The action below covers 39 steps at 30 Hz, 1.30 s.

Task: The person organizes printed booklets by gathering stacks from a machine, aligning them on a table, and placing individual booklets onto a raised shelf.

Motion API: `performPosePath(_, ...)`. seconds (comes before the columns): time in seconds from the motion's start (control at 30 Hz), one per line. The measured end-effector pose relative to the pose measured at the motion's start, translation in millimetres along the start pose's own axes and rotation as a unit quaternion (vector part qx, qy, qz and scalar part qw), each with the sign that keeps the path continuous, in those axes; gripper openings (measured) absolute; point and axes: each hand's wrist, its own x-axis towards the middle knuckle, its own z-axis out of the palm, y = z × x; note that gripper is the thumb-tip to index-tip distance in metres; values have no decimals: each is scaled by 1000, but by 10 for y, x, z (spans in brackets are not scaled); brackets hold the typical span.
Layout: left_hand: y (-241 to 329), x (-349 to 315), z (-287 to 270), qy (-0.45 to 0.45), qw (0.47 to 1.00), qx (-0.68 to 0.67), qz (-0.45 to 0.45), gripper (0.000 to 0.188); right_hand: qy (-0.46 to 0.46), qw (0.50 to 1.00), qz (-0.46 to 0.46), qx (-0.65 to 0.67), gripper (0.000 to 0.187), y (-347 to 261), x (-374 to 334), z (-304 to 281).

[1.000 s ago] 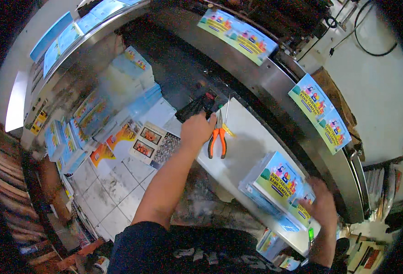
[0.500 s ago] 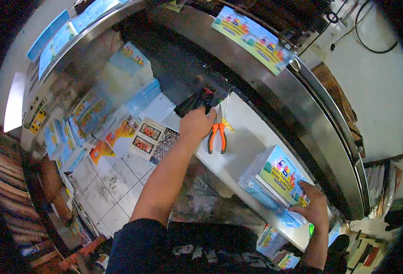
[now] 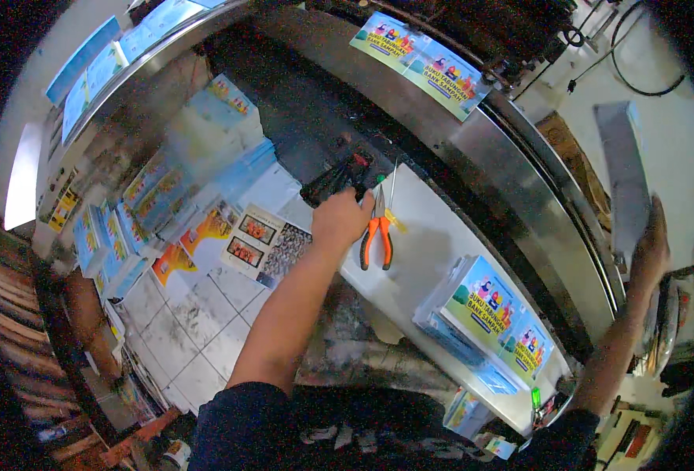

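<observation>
My left hand (image 3: 340,221) is closed at the left end of a white work surface (image 3: 406,267), against a black, crumpled-looking thing (image 3: 327,184). Its fingertips are hidden, so what they grip cannot be made out. Pliers with orange-and-black handles (image 3: 377,239) and a screwdriver with a yellow handle (image 3: 395,220) lie close beside it. Far out to the right, my right hand (image 3: 651,250) grips the lower end of a grey, blurred sheet (image 3: 626,173) held up on edge. A stack of colourful printed booklet covers (image 3: 488,306) sits on the white surface between my hands.
A steel rail (image 3: 512,157) runs along the far side, with a printed cover sheet (image 3: 421,64) lying on it. Stacks of printed sheets (image 3: 225,110) stand at the left above a tiled surface (image 3: 178,318). A black cable (image 3: 626,78) hangs at the upper right.
My right hand has left the stack of covers and swung up and outward to the right, with the grey sheet in it. My left hand stays in about the same place.
</observation>
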Motion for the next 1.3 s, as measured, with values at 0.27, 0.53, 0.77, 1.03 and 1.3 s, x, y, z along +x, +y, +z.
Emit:
performPosePath(0.27, 131, -11, -68, -26, 999, -38, -15, 55, -217, 973, -58, -60, 35, -639, -776, 828)
performPosePath(0.53, -12, -37, 60, 48, 998, 25, 33, 52, -486, 871, 14, 67, 79, -1779, -1398, -537)
performPosePath(0.77, 46, -32, 60, 43, 998, 9, 37, 51, -501, 855, 29, 134, 80, -1770, -1769, -531)
performPosePath(1.03, 119, -71, -62, 19, 1000, 15, 17, 51, -486, 864, 10, 131, 70, -1672, -1792, -485)
performPosePath(1.3, 69, -33, -7, 12, 1000, 5, 23, 52, -551, 824, 130, 33, 37, -1308, -1409, -631)
